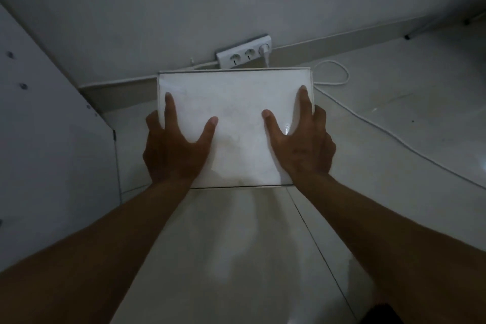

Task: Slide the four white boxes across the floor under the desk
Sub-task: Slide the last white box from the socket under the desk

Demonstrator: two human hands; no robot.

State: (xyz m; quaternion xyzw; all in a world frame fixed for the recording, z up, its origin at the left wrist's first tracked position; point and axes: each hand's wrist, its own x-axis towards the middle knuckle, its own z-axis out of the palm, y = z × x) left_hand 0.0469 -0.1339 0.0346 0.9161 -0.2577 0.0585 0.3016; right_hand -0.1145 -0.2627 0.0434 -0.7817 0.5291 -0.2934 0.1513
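One white box (238, 102) lies flat on the tiled floor (236, 244) near the wall, in dim light. My left hand (173, 147) holds its left edge: thumb and index finger lie on the top, the other fingers curl down over the side. My right hand (302, 144) grips the right edge the same way, thumb and index on top, other fingers wrapped round the side. No other white box is in view.
A white power strip (243, 52) with one plug in it lies against the skirting just behind the box. Its white cable (381, 129) loops and runs across the floor to the right. A white furniture panel (52, 139) stands at the left.
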